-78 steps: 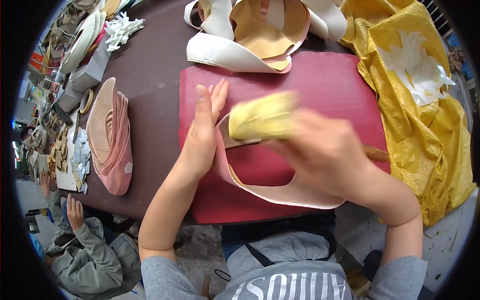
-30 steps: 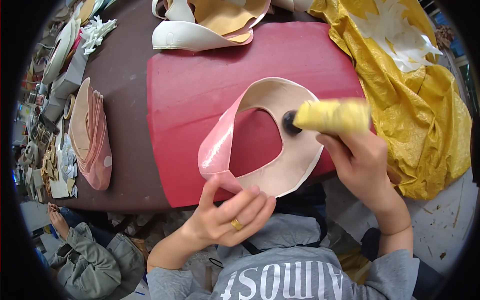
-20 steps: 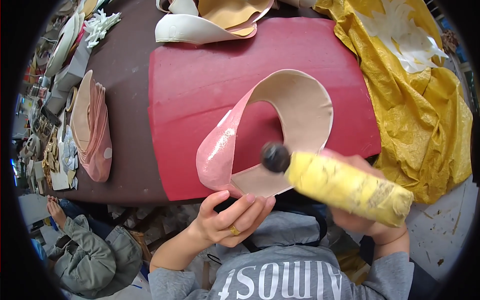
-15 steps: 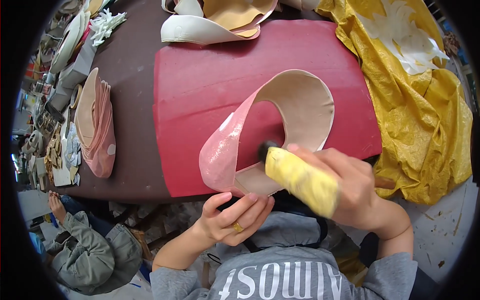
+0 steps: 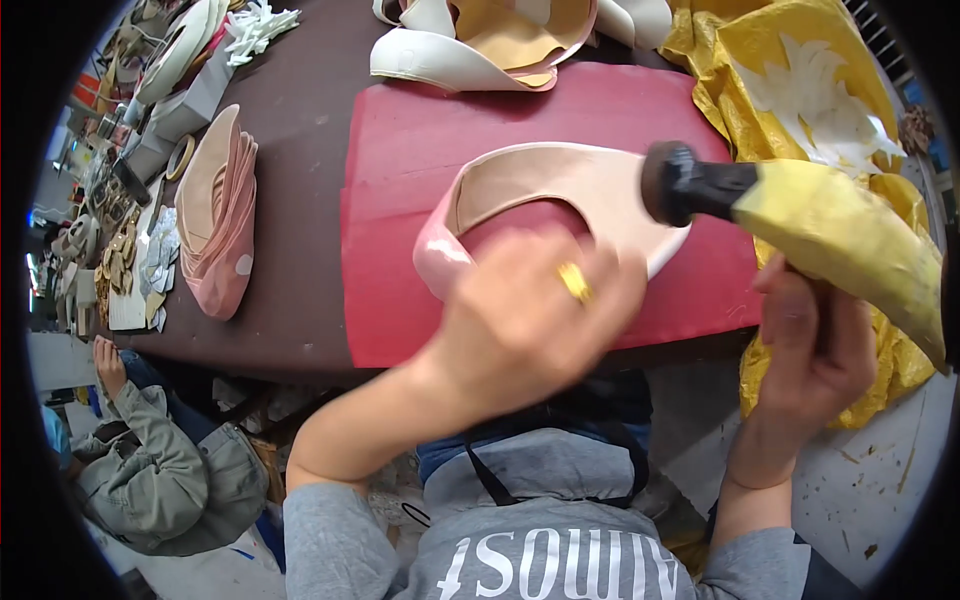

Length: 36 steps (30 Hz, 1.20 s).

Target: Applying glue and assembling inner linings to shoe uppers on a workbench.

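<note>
My right hand (image 5: pixel 815 350) is raised at the right, its fingers closed on the yellow-wrapped handle of a hammer (image 5: pixel 840 215). The hammer's black head points left, over the right end of a pink shoe upper (image 5: pixel 615 180). That upper is a looped piece with a beige lining and a white patch near its left end. Smeared by motion, my left hand (image 5: pixel 540 315), with a gold ring, is in front of the upper's near side. Its fingertips are hidden, so whether it grips the upper cannot be seen.
A red mat (image 5: pixel 400 190) lies under the upper on a brown table (image 5: pixel 300 200). Nested pink uppers (image 5: pixel 220 220) are on the left, white uppers (image 5: pixel 440 60) at the back. Yellow sheeting (image 5: pixel 700 60) with white pieces drapes at the right. Another person (image 5: pixel 160 480) sits lower left.
The hammer has risen to the right, away from the upper's near edge. The upper has turned, and my left hand has come up and right across its near side.
</note>
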Tool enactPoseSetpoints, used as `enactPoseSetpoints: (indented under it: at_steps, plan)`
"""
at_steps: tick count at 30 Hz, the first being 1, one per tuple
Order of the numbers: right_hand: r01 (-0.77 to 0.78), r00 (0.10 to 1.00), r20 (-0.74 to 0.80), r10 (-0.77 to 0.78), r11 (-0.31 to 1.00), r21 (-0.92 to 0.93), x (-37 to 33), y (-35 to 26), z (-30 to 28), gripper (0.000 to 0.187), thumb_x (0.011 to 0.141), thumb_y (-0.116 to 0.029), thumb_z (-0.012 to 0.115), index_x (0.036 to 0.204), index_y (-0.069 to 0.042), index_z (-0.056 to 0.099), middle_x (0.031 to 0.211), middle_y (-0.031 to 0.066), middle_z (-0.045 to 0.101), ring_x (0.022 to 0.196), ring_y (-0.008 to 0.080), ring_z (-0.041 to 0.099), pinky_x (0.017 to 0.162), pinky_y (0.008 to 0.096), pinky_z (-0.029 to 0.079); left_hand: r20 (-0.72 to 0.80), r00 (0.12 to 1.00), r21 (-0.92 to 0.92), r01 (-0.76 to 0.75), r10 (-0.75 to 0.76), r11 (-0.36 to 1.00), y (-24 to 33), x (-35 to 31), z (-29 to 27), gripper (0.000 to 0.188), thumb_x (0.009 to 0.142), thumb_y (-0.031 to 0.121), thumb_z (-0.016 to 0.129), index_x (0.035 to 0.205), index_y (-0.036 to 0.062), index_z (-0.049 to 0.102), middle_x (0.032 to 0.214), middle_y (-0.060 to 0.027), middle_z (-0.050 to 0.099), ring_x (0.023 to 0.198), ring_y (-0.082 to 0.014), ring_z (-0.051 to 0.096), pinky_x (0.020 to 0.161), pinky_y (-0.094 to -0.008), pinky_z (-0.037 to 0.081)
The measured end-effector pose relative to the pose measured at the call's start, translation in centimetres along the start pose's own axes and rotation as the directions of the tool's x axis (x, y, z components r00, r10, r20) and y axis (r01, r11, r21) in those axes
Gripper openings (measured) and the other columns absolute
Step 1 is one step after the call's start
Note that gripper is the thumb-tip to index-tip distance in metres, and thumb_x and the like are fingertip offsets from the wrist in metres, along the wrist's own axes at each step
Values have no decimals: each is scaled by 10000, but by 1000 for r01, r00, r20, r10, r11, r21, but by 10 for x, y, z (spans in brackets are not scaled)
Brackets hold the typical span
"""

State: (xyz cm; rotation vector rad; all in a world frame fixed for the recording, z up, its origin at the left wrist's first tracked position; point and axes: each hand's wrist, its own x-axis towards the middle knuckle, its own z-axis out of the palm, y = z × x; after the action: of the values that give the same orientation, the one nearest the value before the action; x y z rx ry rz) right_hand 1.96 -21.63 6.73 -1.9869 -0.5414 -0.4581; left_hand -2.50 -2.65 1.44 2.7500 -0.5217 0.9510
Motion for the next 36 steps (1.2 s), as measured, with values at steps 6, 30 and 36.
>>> enactPoseSetpoints:
  at_steps: [6,30,36]
  plan:
    - [210,901,400,-169,976,-61,13,14,22,209,798,-6,700,1003,-36,678,717,31,593,555,154,501,527,270,421,-70,754,-558,513,-653,653,-67,23,-6,189,829,107,747,957,34,628,749,-50,658,574,-109,557,517,-238,456]
    - [400,763,566,-312,916,-34,14,-6,102,215,810,10,690,1019,-21,655,839,68,661,583,220,570,550,325,462,-185,350,-803,485,-919,346,-64,-62,-15,311,957,326,639,1023,41,532,872,-2,577,759,-53,488,730,-177,403]
    - [355,751,611,-251,933,-54,-7,-1,111,222,810,16,690,1027,-27,668,842,66,671,581,208,569,548,320,464,-200,346,-803,479,-917,355,-54,-66,-16,223,1007,290,555,1034,72,516,892,30,532,785,-12,441,728,-170,374]
